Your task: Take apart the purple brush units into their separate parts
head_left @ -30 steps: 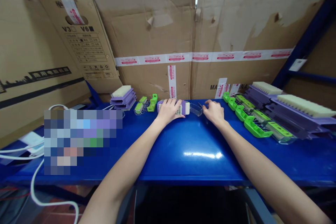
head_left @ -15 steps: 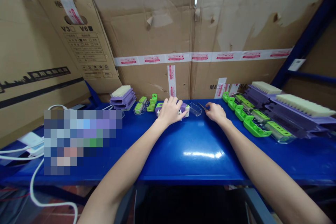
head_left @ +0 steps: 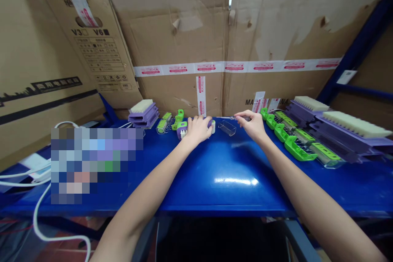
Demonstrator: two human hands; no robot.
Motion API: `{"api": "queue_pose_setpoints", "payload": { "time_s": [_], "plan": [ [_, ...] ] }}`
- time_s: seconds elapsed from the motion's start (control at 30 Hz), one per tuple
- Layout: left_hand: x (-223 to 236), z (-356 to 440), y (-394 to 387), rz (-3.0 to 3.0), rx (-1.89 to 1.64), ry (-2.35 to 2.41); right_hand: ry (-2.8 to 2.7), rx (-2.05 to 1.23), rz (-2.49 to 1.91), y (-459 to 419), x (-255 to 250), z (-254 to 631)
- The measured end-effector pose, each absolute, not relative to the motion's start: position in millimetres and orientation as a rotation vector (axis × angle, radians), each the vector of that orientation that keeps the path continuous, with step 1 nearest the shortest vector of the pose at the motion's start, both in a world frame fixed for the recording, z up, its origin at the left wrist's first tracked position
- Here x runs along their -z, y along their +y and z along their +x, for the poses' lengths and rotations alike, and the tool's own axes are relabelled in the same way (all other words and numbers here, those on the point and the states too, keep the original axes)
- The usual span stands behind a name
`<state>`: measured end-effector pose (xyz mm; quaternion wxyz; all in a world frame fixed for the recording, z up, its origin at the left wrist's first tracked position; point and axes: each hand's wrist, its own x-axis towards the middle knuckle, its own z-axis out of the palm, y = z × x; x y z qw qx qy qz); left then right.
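Note:
My left hand is wrapped over a purple and green brush with white bristles, near the back of the blue table. Its fingers cover most of the brush, and a pale end shows past the fingertips. Pinched in my right hand is a slim screwdriver; its thin metal shaft points left toward the brush. Between the hands an open clear plastic case lies on the table, touched by neither hand.
Green handles, clear cases with green lids and purple brush blocks line the right side. Another purple block and a green handle stand left. Cardboard walls the back; a white cable hangs at left.
My left hand and the brush have shifted slightly left, with the brush turned a little. My right hand has risen, swinging the screwdriver level with its shaft pointing left.

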<state>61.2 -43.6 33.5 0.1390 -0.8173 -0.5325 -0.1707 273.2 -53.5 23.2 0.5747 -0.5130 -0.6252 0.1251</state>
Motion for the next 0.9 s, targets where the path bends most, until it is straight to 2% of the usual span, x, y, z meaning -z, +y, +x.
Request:
{"api": "queue_pose_setpoints", "payload": {
  "time_s": [0.13, 0.43, 0.73, 0.9],
  "plan": [
    [-39.7, 63.2, -38.6, -2.414, 0.488, -1.613, -1.476, -0.427, -1.158, -54.1, -24.1, 273.1],
    [-44.9, 68.0, -22.3, -2.608, 0.552, -1.598, -1.566, -0.329, -1.229, -55.3, -23.7, 270.4],
    [-40.3, 62.9, -12.9, -2.623, 0.616, -1.558, -1.528, -0.791, -1.087, -51.1, -16.7, 273.8],
    [-39.1, 60.8, -15.6, -2.598, 0.621, -1.519, -1.550, -0.853, -1.167, -48.9, -14.2, 275.3]
  ]
}}
